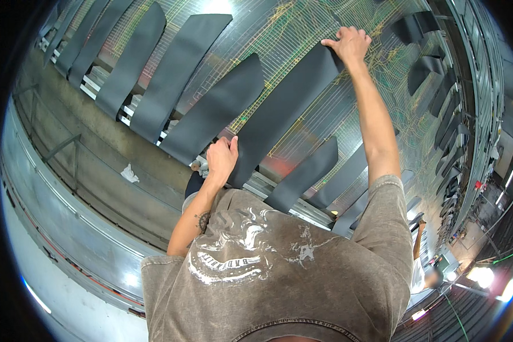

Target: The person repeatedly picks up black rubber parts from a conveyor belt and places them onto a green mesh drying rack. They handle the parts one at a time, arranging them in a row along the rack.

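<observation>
A long dark grey strip of flexible sheet material (286,107) slants across the table in front of me. Its far end is cut at an angle, and its near end hangs over the table's edge by my shirt. My left hand (222,158) is closed at the strip's left side near that edge, with the thumb against it. At the far end my right hand (352,45) grips the corner, its thumb along the end edge and its fingers bent. A shorter, pointed strip (222,107) lies to the left, and another pointed strip (308,175) to the right.
More dark strips (181,72) line the table's near edge, and others lie along the opposite side (425,72). Yellow and green lines cover the tabletop (299,25). A metal rail (75,141) and crumpled white paper (129,173) are at left. Another person (423,273) stands at far right.
</observation>
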`<act>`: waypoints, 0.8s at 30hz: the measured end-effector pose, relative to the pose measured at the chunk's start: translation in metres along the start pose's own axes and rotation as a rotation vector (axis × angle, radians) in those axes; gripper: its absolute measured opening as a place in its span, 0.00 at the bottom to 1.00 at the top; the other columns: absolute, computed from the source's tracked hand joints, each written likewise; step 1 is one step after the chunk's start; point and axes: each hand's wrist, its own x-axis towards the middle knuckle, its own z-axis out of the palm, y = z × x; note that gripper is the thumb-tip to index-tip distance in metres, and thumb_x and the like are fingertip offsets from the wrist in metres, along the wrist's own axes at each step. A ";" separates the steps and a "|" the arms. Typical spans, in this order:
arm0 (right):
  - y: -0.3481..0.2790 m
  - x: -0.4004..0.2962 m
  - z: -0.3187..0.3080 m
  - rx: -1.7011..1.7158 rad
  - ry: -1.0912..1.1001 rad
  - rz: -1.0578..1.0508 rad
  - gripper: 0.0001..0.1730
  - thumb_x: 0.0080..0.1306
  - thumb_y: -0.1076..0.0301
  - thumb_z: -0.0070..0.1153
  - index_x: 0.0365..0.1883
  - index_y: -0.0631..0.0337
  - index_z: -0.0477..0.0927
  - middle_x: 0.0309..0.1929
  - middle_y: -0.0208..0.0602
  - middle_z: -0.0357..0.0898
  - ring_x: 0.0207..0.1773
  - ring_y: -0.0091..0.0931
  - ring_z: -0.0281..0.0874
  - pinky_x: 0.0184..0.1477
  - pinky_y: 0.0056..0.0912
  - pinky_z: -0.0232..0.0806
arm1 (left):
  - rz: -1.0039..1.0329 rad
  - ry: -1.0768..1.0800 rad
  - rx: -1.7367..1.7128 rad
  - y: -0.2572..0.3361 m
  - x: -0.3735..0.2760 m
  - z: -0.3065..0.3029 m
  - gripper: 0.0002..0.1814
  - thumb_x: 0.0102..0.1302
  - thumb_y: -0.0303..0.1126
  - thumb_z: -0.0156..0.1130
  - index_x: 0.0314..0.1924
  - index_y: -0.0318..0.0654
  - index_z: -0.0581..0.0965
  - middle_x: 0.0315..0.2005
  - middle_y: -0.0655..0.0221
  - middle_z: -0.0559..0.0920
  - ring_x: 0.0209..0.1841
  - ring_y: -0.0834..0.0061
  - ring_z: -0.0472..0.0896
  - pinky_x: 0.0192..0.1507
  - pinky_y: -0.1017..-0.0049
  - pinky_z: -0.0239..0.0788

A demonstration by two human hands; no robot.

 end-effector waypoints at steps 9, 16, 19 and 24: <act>-0.158 -0.227 -0.017 0.199 -0.082 -0.284 0.45 0.73 0.50 0.52 0.72 0.85 0.62 0.77 0.74 0.57 0.81 0.58 0.56 0.81 0.59 0.49 | 0.659 -0.092 0.201 0.022 -0.024 -0.033 0.11 0.66 0.35 0.70 0.36 0.38 0.78 0.37 0.59 0.78 0.48 0.55 0.78 0.50 0.57 0.72; -0.124 -0.198 -0.022 0.332 -0.218 -0.352 0.44 0.76 0.44 0.50 0.78 0.70 0.60 0.83 0.63 0.51 0.86 0.51 0.46 0.85 0.56 0.42 | 0.756 -0.357 0.248 -0.021 -0.057 -0.008 0.23 0.76 0.46 0.59 0.57 0.32 0.81 0.58 0.54 0.81 0.66 0.49 0.73 0.72 0.50 0.60; -0.019 -0.095 0.048 0.310 -0.028 0.030 0.48 0.81 0.35 0.32 0.84 0.66 0.48 0.88 0.54 0.39 0.89 0.48 0.35 0.87 0.53 0.33 | 0.871 -0.260 0.300 -0.014 -0.045 0.003 0.30 0.77 0.53 0.55 0.58 0.29 0.81 0.58 0.50 0.82 0.66 0.47 0.74 0.72 0.47 0.59; -0.003 -0.110 0.065 0.158 0.061 0.177 0.50 0.80 0.36 0.37 0.83 0.70 0.49 0.87 0.57 0.41 0.88 0.50 0.38 0.86 0.56 0.34 | 0.857 -0.500 0.394 0.002 -0.022 0.023 0.34 0.78 0.58 0.52 0.45 0.30 0.87 0.46 0.47 0.87 0.58 0.46 0.81 0.69 0.45 0.61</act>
